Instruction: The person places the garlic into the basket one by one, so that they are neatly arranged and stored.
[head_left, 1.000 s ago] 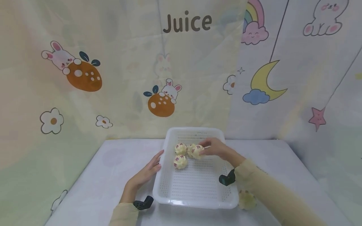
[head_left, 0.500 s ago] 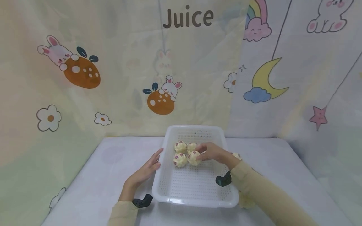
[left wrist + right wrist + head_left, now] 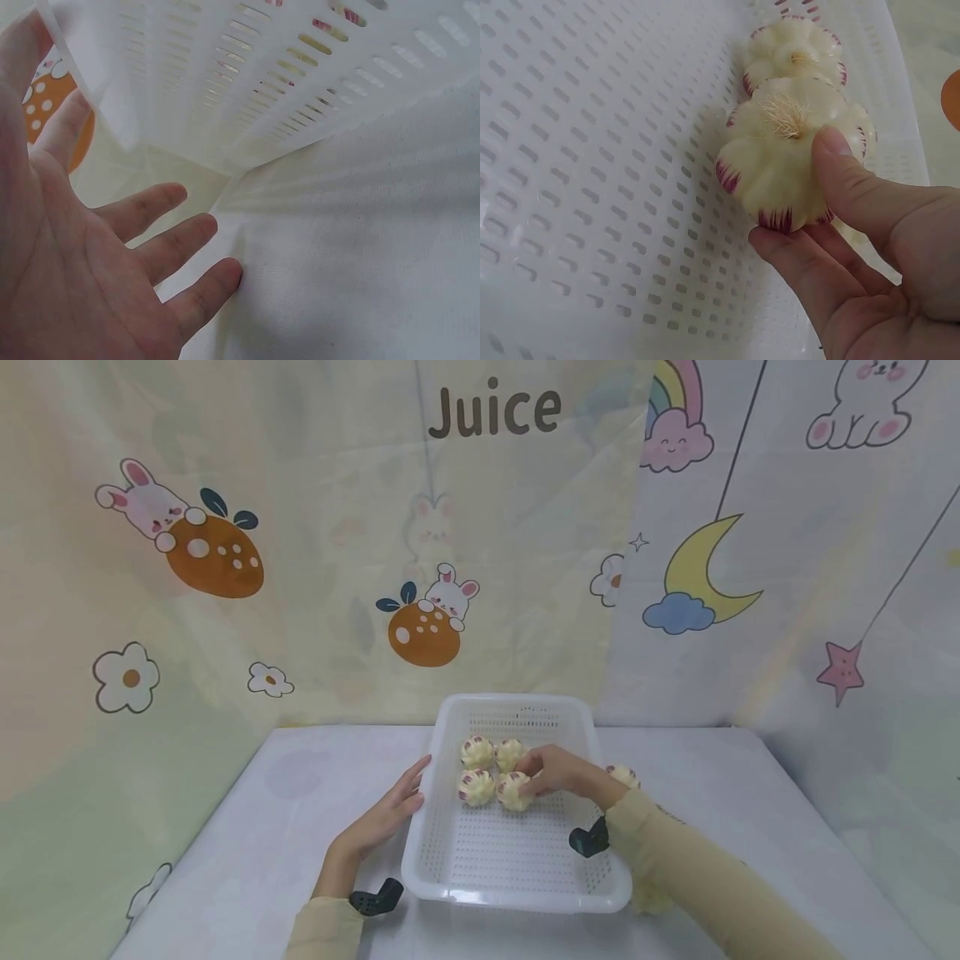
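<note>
Cream garlic bulbs [image 3: 761, 176], purple-streaked, against a white basket [image 3: 517, 897] slotted in rows; sleeves [image 3: 697, 860] in beige, white-spotted orange fruit [image 3: 206, 568] brightening the pale backdrop [image 3: 322, 527]!

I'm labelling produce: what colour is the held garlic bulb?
Garlic bulb: cream, purple-streaked; best in right wrist view.

The left hand [image 3: 94, 244] shows its palm, fingers spread. Its upper digits are at the rim of a white plastic basket [image 3: 202, 112], while the lower three point past it over the white desk [image 3: 360, 247]; whether a tip touches the desk is unclear. Slots pierce the basket wall, and pale yellow and pinkish-red patches show through some. Behind the hand, an orange print [image 3: 56, 90] with white dots marks a pale backdrop [image 3: 161, 171].
</note>
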Available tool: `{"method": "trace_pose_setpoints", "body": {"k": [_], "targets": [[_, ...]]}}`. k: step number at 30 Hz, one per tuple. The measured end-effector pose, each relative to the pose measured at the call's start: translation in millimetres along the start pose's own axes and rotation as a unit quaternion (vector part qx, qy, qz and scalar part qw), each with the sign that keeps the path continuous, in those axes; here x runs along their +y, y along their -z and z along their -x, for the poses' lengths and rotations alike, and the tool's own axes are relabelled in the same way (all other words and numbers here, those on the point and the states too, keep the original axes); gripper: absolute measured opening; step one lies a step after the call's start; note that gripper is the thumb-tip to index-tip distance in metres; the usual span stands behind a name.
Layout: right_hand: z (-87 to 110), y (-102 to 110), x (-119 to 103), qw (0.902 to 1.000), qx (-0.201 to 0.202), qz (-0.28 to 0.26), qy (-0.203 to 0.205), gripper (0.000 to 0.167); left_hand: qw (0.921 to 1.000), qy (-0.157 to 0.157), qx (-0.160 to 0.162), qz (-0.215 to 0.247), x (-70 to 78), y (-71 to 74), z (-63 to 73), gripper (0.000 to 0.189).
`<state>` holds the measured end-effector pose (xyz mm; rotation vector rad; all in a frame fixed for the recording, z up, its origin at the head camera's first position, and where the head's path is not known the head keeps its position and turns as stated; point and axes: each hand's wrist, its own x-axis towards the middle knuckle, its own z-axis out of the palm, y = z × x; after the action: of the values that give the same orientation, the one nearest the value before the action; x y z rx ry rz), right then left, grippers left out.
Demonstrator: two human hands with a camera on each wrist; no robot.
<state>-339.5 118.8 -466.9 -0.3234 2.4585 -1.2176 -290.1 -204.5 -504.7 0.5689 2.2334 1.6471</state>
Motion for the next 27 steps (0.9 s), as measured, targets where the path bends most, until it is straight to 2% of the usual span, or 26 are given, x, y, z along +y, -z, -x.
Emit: {"method": "trace_pose_setpoints", "body": {"k": [15,27], "targets": [[-0.7,-3.0,-2.3,0.9994,0.025,0.022,-0.011,0.027,1.0,-0.001,-0.001,-0.003,0.2,-0.2,-0.4,0.061],[-2.7,-3.7,-4.3,0.9979,0.039,0.048,-0.019,0.034,0.9999,-0.002,0.002,-0.012,1.0,-0.5,0.2,0.061]]}}
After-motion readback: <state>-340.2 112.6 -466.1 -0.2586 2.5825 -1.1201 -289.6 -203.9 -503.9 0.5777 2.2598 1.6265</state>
